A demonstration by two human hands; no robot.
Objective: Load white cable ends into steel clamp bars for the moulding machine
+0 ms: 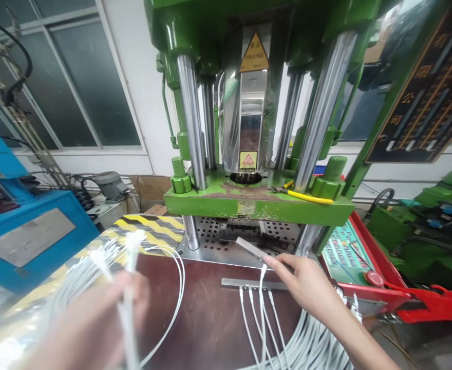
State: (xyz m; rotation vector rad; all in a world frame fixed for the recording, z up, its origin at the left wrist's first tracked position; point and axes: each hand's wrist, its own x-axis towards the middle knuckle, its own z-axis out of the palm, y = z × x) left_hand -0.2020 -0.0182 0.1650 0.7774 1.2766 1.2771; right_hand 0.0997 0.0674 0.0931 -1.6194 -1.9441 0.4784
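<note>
My left hand (128, 298), smeared by motion, is closed around white cables (128, 334) whose pale ends stick up above the fingers. My right hand (301, 277) grips a flat metal bar (251, 248), raised at a tilt in front of the press. A white cable with a plug end (263, 272) hangs at the bar beside my right fingertips. Just below, a second metal bar (231, 282) lies on the brown tabletop (199, 313), with several white cables running from its near edge. Part of that bar is hidden behind my right hand.
A green press (206, 206) with steel columns stands ahead, yellow-handled pliers (308, 197) on its ledge. White cable bundles lie left (79, 280) and right (314, 339). A control panel (343, 252) in a red frame is at right, a blue machine (37, 241) at left.
</note>
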